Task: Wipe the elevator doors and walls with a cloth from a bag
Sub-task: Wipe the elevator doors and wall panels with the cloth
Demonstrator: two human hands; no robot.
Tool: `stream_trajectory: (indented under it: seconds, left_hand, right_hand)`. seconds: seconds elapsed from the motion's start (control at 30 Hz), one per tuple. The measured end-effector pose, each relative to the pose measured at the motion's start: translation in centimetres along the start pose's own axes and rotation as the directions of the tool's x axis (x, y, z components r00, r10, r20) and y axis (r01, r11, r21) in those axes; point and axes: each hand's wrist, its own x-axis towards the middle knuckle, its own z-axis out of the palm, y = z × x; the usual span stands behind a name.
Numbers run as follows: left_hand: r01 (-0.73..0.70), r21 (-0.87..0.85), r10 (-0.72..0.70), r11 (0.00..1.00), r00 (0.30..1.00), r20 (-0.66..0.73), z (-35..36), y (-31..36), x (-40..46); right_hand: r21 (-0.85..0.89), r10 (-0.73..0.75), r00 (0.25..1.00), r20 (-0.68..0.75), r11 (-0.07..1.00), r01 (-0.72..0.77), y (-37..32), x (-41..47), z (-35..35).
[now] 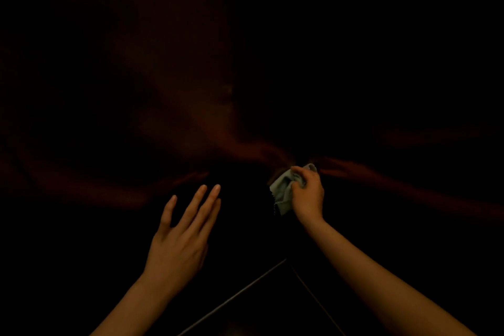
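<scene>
The scene is very dark. My right hand (308, 194) is closed around a crumpled pale grey-green cloth (283, 194) and holds it against the dark, glossy elevator wall (245, 76) near a corner. My left hand (182, 234) is raised to the left of it, flat with fingers spread, holding nothing, close to the wall. Faint reddish reflections of both arms show in the wall surface. No bag is in view.
A thin pale line (245, 289) at the bottom marks where the wall meets the floor, forming a corner angle below my hands. Everything else is too dark to make out.
</scene>
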Motion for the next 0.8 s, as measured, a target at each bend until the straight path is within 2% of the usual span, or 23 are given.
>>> stream_trajectory:
  seconds: [0.17,0.3,0.37,0.43,0.57,0.63,0.73,0.8]
  left_hand:
    - [0.007,0.012,-0.006,1.000,0.999,-0.032,-0.9,-1.2,0.3]
    - [-0.002,0.049,0.003,0.999,1.000,-0.020,-0.3,-2.1,0.2]
    - [-0.026,0.087,0.029,0.996,0.999,-0.031,0.2,-2.6,0.1]
    - [-0.050,0.113,0.059,0.992,0.995,-0.086,0.7,-3.2,0.1]
    - [-0.070,0.145,0.086,0.987,0.991,-0.105,1.1,-3.4,0.2]
    - [-0.058,0.171,0.076,0.984,0.991,-0.106,1.5,-3.3,0.3]
    - [-0.046,0.209,0.078,0.977,0.986,-0.148,2.4,-3.6,0.4]
    - [-0.051,0.242,0.091,0.969,0.984,-0.156,3.0,-3.9,0.5]
  right_hand:
    - [-0.185,-0.175,0.983,0.055,0.966,0.182,-1.0,0.0,-0.2]
    - [-0.266,-0.073,0.989,0.131,0.958,0.106,2.1,-1.1,0.6]
    - [-0.255,-0.015,0.994,0.112,0.966,0.044,2.7,-1.2,0.9]
    - [-0.217,-0.057,0.996,0.071,0.974,0.071,2.0,-0.7,0.9]
    - [-0.150,-0.178,0.984,-0.002,0.973,0.175,0.5,0.5,0.5]
    - [-0.191,-0.210,0.977,0.029,0.959,0.211,1.1,0.4,0.5]
    - [-0.240,-0.165,0.978,0.131,0.951,0.192,2.9,-0.5,0.6]
    - [-0.273,-0.153,0.977,0.147,0.943,0.189,3.3,-0.6,0.5]
